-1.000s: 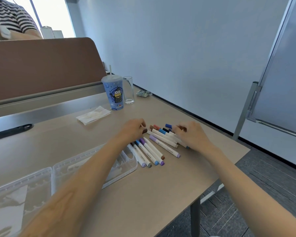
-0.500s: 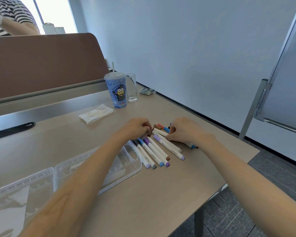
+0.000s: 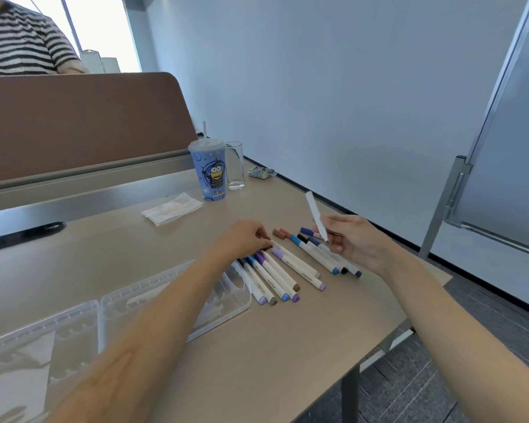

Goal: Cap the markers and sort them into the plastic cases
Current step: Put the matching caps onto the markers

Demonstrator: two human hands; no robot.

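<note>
One marker (image 3: 316, 215): my right hand (image 3: 353, 241) is pinching it.
Left hand (image 3: 245, 238): resting at marker row (image 3: 283, 273); grasp, I cannot tell.
Plastic case (image 3: 126, 296): lying at row's 8 o'clock.

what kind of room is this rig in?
Probably an office or meeting room: a shared desk with a brown divider along its back, a whiteboard on a stand to the right, and another person seated behind the divider.

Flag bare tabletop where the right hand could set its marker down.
Free: the table strip between markers and near edge; also between napkin and plastic case. Crowded: between left hand and right hand.
</note>
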